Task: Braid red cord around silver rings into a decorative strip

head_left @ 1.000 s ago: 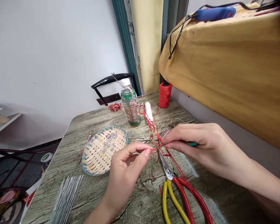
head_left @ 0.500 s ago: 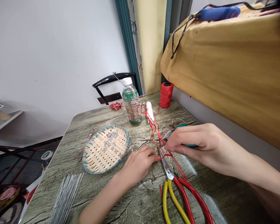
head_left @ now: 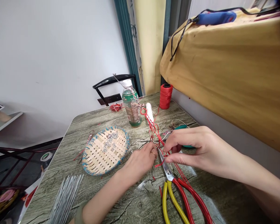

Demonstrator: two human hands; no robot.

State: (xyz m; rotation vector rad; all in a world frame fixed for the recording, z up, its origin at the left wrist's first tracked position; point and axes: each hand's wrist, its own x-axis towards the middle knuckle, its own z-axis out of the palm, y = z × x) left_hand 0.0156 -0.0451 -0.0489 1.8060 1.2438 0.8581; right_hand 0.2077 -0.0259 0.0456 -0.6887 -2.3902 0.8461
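Red cords (head_left: pixel 156 134) run from a green bottle (head_left: pixel 131 105) down across the wooden table (head_left: pixel 121 193) toward me. My left hand (head_left: pixel 141 161) rests knuckles-up on the table, fingers curled and pinched on the red cords just left of the scissor blades. My right hand (head_left: pixel 198 151) pinches the same cords between thumb and forefinger, just right of the blades. Scissors (head_left: pixel 175 189) with yellow and red handles lie below both hands, blade tips pointing at the cords. A teal object (head_left: pixel 183 127) peeks out behind my right hand.
A woven basket (head_left: pixel 93 155) holding several small metal pieces sits left of my hands. A bundle of metal wires (head_left: pixel 65 199) lies at the front left edge. A red thread spool (head_left: pixel 165 95) and white spool (head_left: pixel 149 111) stand at the back. A yellow-covered ledge (head_left: pixel 224 68) overhangs the right side.
My left hand has dropped from a raised pinch down onto the table and moved right to the scissor blades. My right hand's fingers have curled into a tighter pinch on the cords.
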